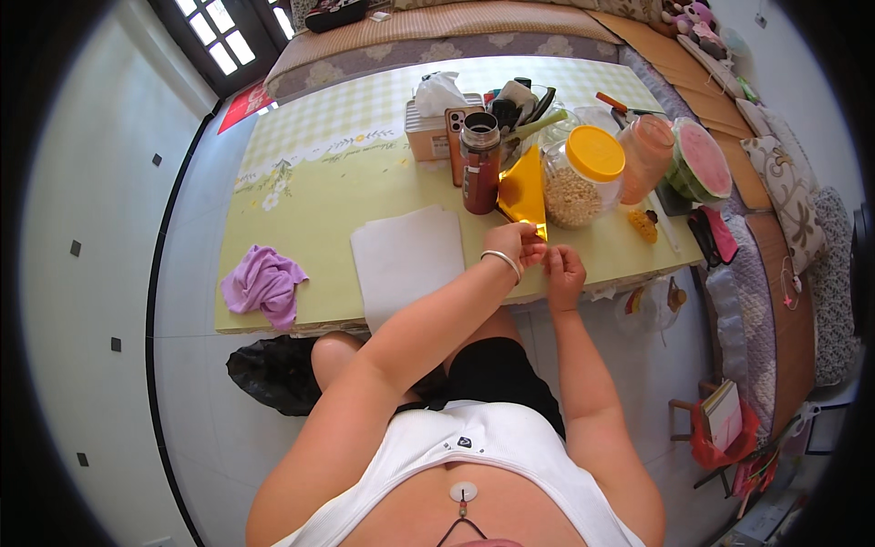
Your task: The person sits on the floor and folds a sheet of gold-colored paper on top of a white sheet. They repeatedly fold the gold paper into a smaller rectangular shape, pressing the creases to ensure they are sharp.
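A shiny gold sheet (523, 190), folded or cut to a point, stands in front of the red flask (480, 173) and the jar with the yellow lid (583, 178). My left hand (516, 244), with a bangle at its wrist, pinches the sheet's lower corner. Just to its right, close to that corner, is my right hand (566, 270) with curled fingers; whatever lies between them is too small to make out. White paper (408, 251) lies flat on the table to the left of my hands.
The table (314, 219) bears a purple cloth (264, 284) at the left. Behind the flask are a phone (455, 137) and a tissue box (427, 137). A pink jar (647, 150), a cut watermelon (700, 159) and a yellow object (643, 225) are on the right.
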The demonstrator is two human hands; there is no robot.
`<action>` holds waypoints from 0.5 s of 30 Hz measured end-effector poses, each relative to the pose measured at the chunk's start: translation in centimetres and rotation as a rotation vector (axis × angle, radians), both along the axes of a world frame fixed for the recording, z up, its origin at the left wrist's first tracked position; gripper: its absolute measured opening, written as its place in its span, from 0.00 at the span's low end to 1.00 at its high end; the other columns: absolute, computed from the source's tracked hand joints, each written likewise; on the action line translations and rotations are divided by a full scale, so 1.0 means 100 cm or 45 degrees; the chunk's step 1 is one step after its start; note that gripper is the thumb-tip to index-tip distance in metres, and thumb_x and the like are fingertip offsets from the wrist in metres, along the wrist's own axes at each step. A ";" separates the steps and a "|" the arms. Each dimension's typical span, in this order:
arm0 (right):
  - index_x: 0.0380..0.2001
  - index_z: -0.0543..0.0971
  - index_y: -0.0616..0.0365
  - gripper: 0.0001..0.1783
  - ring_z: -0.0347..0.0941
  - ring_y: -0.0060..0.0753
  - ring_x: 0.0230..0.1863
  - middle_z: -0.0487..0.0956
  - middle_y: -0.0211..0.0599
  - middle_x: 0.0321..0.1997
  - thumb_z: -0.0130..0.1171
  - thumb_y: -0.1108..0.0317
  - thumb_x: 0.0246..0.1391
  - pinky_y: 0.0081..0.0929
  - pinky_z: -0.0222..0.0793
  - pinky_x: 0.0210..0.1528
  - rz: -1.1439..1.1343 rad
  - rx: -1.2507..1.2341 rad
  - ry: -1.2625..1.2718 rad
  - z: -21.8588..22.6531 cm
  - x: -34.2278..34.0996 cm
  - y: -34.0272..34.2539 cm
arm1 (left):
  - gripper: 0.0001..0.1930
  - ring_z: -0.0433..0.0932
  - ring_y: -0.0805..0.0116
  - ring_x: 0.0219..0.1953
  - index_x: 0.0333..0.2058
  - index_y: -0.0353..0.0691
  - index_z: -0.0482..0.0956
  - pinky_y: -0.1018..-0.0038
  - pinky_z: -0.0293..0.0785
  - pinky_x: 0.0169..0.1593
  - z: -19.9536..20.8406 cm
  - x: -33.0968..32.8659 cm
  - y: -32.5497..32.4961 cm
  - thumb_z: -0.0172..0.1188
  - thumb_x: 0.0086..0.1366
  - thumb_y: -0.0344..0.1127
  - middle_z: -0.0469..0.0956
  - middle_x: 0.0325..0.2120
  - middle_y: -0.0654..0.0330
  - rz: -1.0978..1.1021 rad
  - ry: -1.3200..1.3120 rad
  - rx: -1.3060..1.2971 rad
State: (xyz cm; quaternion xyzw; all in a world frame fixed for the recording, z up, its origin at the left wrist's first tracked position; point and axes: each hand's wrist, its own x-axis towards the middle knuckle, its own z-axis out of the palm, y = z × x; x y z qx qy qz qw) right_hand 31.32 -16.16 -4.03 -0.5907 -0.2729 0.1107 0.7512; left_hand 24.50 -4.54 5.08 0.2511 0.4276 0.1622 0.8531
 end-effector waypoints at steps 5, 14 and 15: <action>0.33 0.80 0.62 0.08 0.69 0.14 0.25 0.79 0.27 0.26 0.58 0.69 0.64 0.17 0.66 0.28 0.014 -0.020 -0.030 0.003 -0.001 0.001 | 0.06 0.73 0.76 0.16 0.36 0.38 0.79 0.78 0.68 0.19 -0.015 0.004 -0.003 0.60 0.66 0.34 0.79 0.21 0.62 -0.008 -0.009 0.000; 0.39 0.81 0.64 0.07 0.74 0.18 0.33 0.81 0.29 0.33 0.61 0.73 0.59 0.20 0.71 0.38 0.095 -0.136 -0.182 0.001 0.008 0.002 | 0.17 0.72 0.77 0.16 0.30 0.42 0.78 0.78 0.69 0.21 -0.023 0.010 0.013 0.69 0.62 0.49 0.76 0.19 0.65 -0.213 0.172 0.197; 0.39 0.81 0.64 0.07 0.74 0.18 0.33 0.81 0.29 0.34 0.60 0.73 0.60 0.20 0.71 0.38 0.085 -0.135 -0.187 0.005 0.007 0.003 | 0.17 0.73 0.77 0.16 0.29 0.41 0.78 0.78 0.69 0.21 -0.026 0.003 0.017 0.69 0.61 0.49 0.77 0.20 0.65 -0.291 0.127 0.218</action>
